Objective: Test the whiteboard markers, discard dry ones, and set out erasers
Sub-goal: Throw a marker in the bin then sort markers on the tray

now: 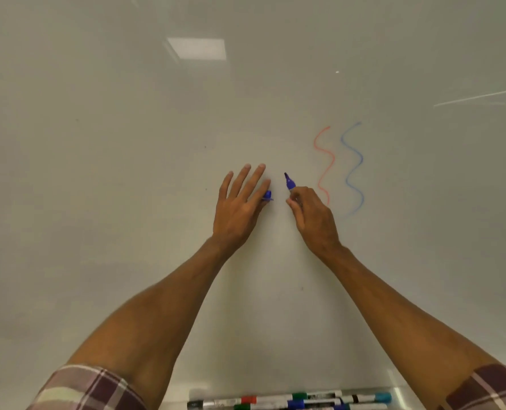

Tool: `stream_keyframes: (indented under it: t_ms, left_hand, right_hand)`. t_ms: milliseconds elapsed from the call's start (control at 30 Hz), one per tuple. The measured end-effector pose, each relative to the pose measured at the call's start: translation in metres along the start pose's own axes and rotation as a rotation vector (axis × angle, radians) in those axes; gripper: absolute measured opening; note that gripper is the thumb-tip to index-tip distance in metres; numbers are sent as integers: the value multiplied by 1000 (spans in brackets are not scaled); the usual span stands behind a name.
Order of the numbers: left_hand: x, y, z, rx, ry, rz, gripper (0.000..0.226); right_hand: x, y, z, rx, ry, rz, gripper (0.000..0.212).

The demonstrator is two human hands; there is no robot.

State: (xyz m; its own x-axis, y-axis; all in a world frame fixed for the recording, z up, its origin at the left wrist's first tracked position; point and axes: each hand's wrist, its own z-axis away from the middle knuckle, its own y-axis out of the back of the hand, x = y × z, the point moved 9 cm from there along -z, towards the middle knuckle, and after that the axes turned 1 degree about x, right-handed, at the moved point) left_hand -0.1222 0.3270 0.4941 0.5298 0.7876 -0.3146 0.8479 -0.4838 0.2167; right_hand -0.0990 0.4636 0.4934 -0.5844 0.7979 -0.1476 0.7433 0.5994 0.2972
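We find open whiteboard [112, 128] above and left of the left hand [239, 202]; beside the right hand [313, 220], a red line [325, 161] and a blue line [354, 167] mark the surface; markers [290, 402] fill the tray [399, 393] at the bottom edge.

The person is wearing a plaid woven shirt [68, 398] in maroon, dusty pink and cream checks. The left sleeve [97, 386] is showing broad dark maroon bands crossing pale cream and pink stripes, and the right sleeve [488, 386] is carrying the same check with thin pale lines running through it. Both sleeves are ending around the elbows, leaving the forearms [163, 306], the left hand [237, 208] and the right hand [313, 220] bare.
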Motion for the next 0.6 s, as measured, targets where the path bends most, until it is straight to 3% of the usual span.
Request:
stream_keyframes:
  t_ms: [200,333,500,600]
  left_hand:
    - [-37,0,-61,69,110,11,46]
    - [-43,-8,-60,87,48,-27,49]
    - [-43,-9,-61,118,33,-53,47]
    - [-43,-10,-60,109,32,-54,48]
  right_hand:
    - [-3,18,-50,94,70,-205,24]
    - [-5,15,-65,76,157,-96,42]
    - [-3,33,-72,298,160,-22,25]
    - [5,38,-72,371,42,-112,22]
